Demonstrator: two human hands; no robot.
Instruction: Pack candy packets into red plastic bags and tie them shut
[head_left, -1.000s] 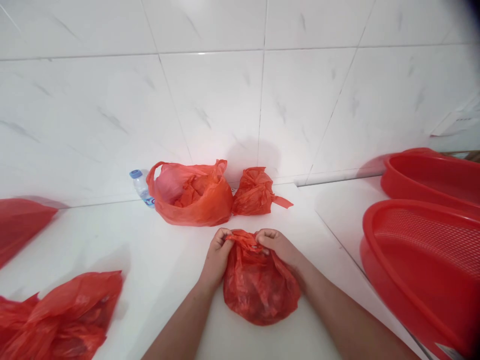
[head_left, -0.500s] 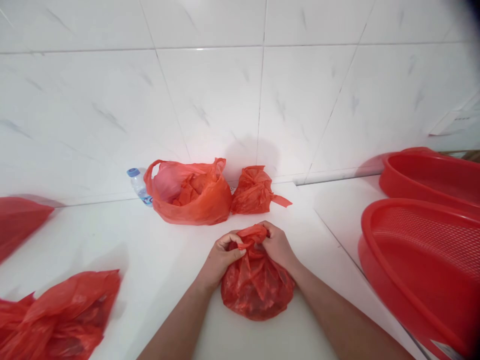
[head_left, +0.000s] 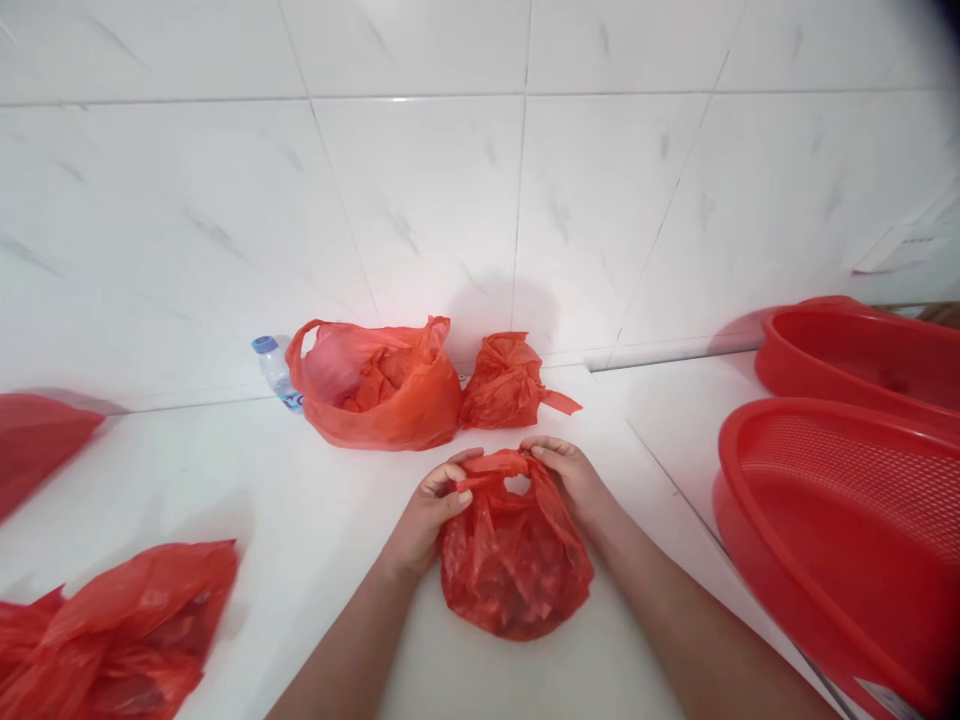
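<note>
A filled red plastic bag (head_left: 517, 575) rests on the white counter in front of me, its contents blurred through the thin film. At its gathered top, my left hand (head_left: 435, 505) pinches the left side between thumb and fingers. My right hand (head_left: 566, 475) grips the top's right side, with the fingertips partly hidden. Between the two hands a gap shows in the loosened neck of the bag. Just beyond stand an open red bag (head_left: 390, 425) with crumpled red plastic inside and a smaller crumpled red bag (head_left: 502, 385).
A clear water bottle (head_left: 277, 375) with a blue cap leans by the tiled wall. Two red plastic baskets (head_left: 731, 440) stand on the right. More red bags (head_left: 150, 600) lie at the left, one against the wall.
My hands have moved apart, spreading the bag's twisted top. A see-through gap has opened in its neck, and the bag's body looks slightly wider.
</note>
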